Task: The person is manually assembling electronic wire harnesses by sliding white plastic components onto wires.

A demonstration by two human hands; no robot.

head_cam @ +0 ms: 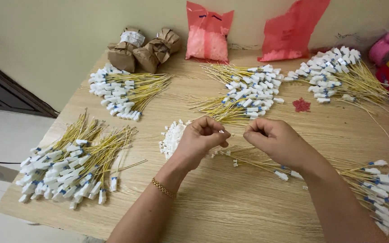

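Over the wooden desk [230, 198], the left hand [199, 140] pinches a small white connector [222, 132] and the right hand [273, 139] apparently pinches a thin yellow wire [237, 134], tips aligned for mating, above the loose white connector pile [173, 136].

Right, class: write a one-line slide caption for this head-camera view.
Two hands, left and right, pinch a small white connector above a wooden table piled with yellow wire bundles.

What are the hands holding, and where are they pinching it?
The left hand pinches a small white connector at its fingertips. The right hand pinches near it, probably a thin yellow wire's end, too small to tell.
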